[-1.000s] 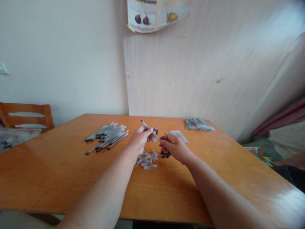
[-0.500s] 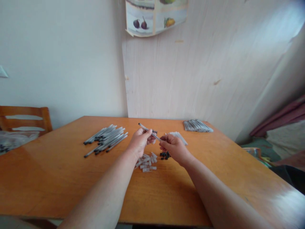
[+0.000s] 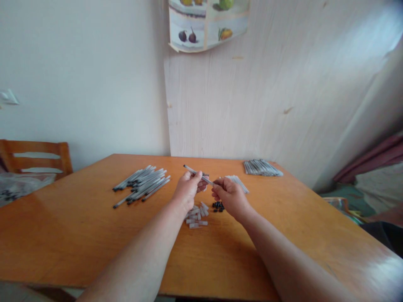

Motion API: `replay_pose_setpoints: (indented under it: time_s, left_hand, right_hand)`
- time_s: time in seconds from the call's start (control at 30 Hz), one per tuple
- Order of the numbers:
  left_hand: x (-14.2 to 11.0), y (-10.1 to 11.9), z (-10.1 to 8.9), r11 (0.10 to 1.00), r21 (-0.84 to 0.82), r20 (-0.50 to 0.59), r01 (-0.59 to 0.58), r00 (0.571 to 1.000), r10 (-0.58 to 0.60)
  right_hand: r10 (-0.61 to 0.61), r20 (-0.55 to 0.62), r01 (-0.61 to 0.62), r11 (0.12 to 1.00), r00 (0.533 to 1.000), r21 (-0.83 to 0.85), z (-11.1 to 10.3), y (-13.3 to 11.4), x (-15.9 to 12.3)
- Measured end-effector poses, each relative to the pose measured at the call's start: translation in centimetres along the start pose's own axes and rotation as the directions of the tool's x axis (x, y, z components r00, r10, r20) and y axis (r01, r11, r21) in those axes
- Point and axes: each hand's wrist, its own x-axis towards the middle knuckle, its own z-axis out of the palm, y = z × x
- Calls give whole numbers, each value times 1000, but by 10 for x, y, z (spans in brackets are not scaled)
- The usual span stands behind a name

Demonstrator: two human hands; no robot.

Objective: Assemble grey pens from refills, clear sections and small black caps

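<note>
A slim clear pen [image 3: 189, 169] with a dark end at its upper left slants above the table between my two hands. My left hand [image 3: 188, 187] is closed around its middle, the thumb lying on top. At the lower right end of the pen, my right hand [image 3: 231, 195] is closed in a pinch; its fingertips hide that end, so I cannot tell if a small part is between them. Below my left hand lies a heap of clear caps [image 3: 198, 216]. Small black plugs [image 3: 218, 206] sit just under my right hand, with a row of whitish tubes [image 3: 238, 183] behind it.
A loose pile of pens with dark ends [image 3: 143, 183] lies at left on the wooden table [image 3: 94, 243]. Another bundle of pens [image 3: 262, 167] rests near the back right edge. A chair [image 3: 36, 155] holding a plastic bag [image 3: 25, 184] stands at far left.
The camera view has shifted slightly. Both hands keep the pen between them in nearly the same pose, my right fingertips still at its lower end.
</note>
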Motion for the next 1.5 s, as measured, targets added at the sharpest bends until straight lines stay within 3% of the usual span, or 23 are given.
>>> replay_pose_setpoints:
  time_s: [0.9,1.37,1.5]
  left_hand:
    - [-5,-2,10,977,-201,-41,78,995,-88]
    - [-11,6,12,990,-141,-25,6,1000,-10]
    - [-11,9,10,995,-96,-38,-21,999,18]
  right_hand:
    - [-45,-73,51,995,996,88,7,1,-1]
    - [-60,-63,64,996,996,63,4,-5,-3]
    - [-105,-34,104,994,994,-40,3,1,0]
